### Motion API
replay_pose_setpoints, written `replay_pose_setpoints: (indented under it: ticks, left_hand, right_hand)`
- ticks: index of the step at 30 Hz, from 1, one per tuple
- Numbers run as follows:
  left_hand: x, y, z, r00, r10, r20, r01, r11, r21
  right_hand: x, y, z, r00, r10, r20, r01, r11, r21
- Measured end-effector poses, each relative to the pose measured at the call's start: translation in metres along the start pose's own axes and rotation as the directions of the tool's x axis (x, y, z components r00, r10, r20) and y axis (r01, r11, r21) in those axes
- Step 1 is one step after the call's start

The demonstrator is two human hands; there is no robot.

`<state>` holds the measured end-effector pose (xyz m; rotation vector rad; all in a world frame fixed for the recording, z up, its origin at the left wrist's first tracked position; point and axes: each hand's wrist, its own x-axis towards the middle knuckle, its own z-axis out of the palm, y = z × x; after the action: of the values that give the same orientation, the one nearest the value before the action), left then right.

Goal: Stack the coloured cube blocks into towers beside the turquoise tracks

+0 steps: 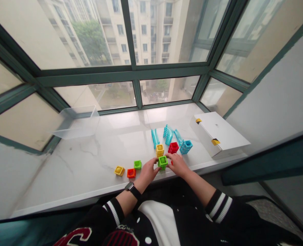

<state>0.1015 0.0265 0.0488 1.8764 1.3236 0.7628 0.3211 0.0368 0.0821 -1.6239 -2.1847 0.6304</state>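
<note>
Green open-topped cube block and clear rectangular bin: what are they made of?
The green open-topped cube block looks like moulded plastic, satin finish, even saturated colour; rubbery or hard, can't tell. The clear rectangular bin looks like thin transparent plastic: see-through walls, glossy edge glints.

1. Free passage runs over the marble windowsill (110,143), between the clear plastic bin (76,122) and the small toy blocks (137,164).
2. Teal toy pieces (168,135) and the white box (218,133) obstruct the right.
3. Window glass (167,90) stops forward reach.

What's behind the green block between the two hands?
A yellow block sits right behind the green block, with a red block beyond the right hand. A bit of red shows beneath that hand, otherwise covered.
</note>
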Motion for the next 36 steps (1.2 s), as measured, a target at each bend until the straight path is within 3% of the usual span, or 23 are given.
replay_pose_setpoints:
  ticks: [13,20,23,28,31,33,36]
  left_hand:
    - [0.002,0.005,-0.003,1.000,-0.024,0.016,0.023,0.999,0.043]
    - [0.002,0.002,0.000,1.000,0.022,0.019,-0.024,0.990,0.136]
    - [-0.004,-0.008,-0.019,0.995,0.086,-0.057,-0.071,0.971,0.227]
    - [-0.040,-0.050,-0.094,0.952,0.160,-0.261,-0.055,0.929,0.367]
    - [-0.069,-0.078,-0.126,0.947,0.151,-0.284,-0.013,0.901,0.434]
    - [-0.084,-0.089,-0.130,0.962,0.149,-0.228,-0.027,0.886,0.464]
    - [-0.093,-0.090,-0.118,0.988,0.120,-0.095,-0.057,0.863,0.502]
  right_hand:
    - [0.001,0.001,-0.001,1.000,0.001,0.002,-0.001,0.998,-0.059]
    - [-0.001,0.002,0.001,1.000,-0.001,-0.002,0.000,0.996,-0.085]
    - [-0.001,0.004,0.002,1.000,-0.009,-0.011,0.008,0.996,-0.089]
    - [-0.001,0.008,0.001,1.000,-0.022,-0.017,0.020,0.996,-0.085]
    - [-0.005,0.009,-0.003,0.998,-0.043,-0.044,0.039,0.995,-0.091]
    - [-0.011,0.010,-0.008,0.996,-0.052,-0.077,0.045,0.995,-0.087]
    - [-0.027,0.012,-0.020,0.987,-0.056,-0.154,0.046,0.997,-0.065]
